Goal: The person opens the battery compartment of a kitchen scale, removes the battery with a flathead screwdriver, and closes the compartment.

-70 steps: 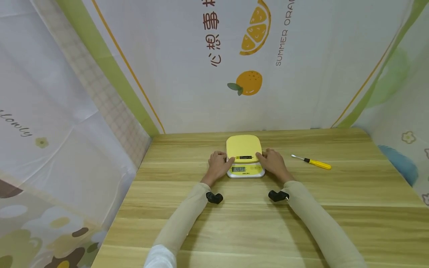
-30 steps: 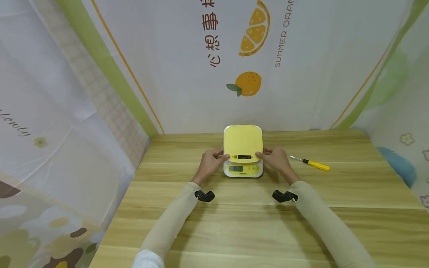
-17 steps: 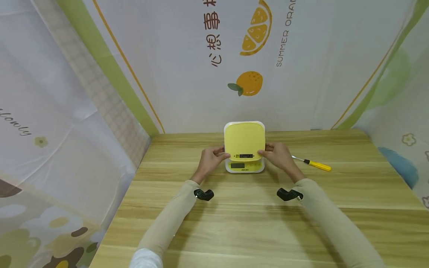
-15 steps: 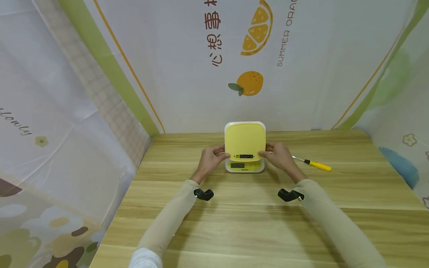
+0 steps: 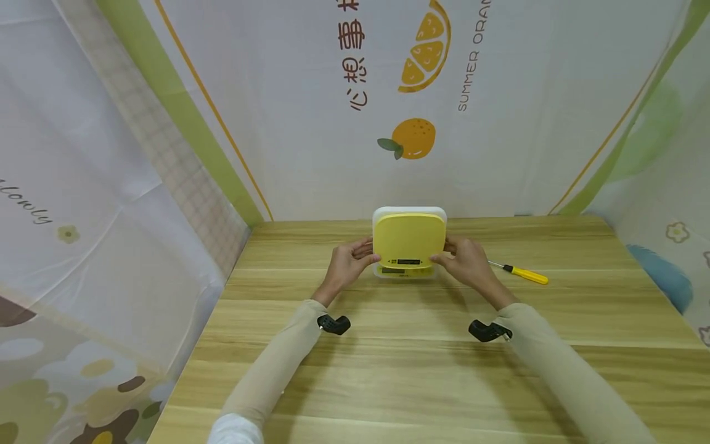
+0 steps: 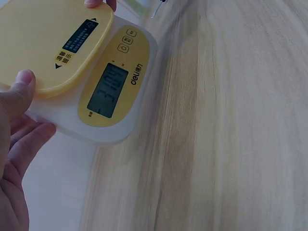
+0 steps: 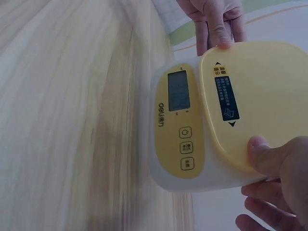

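Observation:
A white kitchen scale (image 5: 407, 240) with a yellow weighing plate (image 7: 264, 96) is held up by its two sides, tipped steeply above the tabletop. My left hand (image 5: 346, 265) grips its left side, thumb on the plate's near corner and fingers behind the white body. On the opposite side my right hand (image 5: 468, 262) holds it the same way. Digits show on the grey display (image 6: 108, 90) in the left wrist view. Buttons (image 7: 186, 147) sit beside the display in the right wrist view. The scale's underside is hidden.
A screwdriver (image 5: 527, 274) with a yellow handle lies on the wooden table (image 5: 388, 370), right of my right hand. A printed cloth (image 5: 310, 154) hangs behind the table's far edge, with more cloth at both sides.
The scale lay flat on the table at first. Both hands have raised its far side, and it has tipped further since half a second ago. The screwdriver has stayed put.

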`<action>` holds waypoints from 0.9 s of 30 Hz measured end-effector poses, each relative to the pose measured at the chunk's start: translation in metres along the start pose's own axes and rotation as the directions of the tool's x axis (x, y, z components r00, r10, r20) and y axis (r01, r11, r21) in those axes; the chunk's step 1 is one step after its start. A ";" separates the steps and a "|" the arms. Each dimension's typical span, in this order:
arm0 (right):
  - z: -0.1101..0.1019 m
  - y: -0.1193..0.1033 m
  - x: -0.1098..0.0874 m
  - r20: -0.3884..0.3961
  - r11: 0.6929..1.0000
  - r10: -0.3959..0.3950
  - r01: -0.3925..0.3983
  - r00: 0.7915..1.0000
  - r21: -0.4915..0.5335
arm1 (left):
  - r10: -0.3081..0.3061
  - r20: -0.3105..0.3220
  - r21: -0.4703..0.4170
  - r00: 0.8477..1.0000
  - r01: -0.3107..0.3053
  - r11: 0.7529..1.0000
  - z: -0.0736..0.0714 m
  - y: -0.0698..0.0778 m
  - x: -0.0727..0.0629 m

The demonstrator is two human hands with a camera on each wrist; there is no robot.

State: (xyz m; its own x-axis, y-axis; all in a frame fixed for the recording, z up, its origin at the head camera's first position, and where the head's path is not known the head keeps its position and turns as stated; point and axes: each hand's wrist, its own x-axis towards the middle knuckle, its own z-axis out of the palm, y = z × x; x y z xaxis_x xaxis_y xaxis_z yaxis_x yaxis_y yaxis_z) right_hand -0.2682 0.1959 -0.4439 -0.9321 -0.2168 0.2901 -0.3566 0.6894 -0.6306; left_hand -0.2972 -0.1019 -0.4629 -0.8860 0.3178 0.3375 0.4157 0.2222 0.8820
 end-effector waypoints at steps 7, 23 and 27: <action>-0.002 0.001 -0.002 -0.026 0.998 -0.054 0.053 0.998 -0.022 | 0.082 0.036 0.029 0.996 -0.083 0.996 -0.004 0.005 -0.002; 0.008 0.015 -0.009 -0.177 0.930 -0.321 0.275 0.930 -0.246 | 0.268 0.103 0.158 0.958 -0.282 0.946 -0.006 -0.004 -0.013; 0.012 0.024 -0.011 -0.200 0.857 -0.469 0.388 0.860 -0.340 | 0.303 0.125 0.182 0.945 -0.322 0.929 -0.004 -0.008 -0.015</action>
State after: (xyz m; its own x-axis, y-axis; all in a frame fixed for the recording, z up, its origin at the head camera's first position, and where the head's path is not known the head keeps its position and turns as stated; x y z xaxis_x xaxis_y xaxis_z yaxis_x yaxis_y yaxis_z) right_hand -0.2673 0.2066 -0.4713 -0.6216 -0.3715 0.6896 -0.6459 0.7412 -0.1828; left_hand -0.2880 -0.1124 -0.4733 -0.6853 0.4826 0.5454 0.7092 0.2718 0.6506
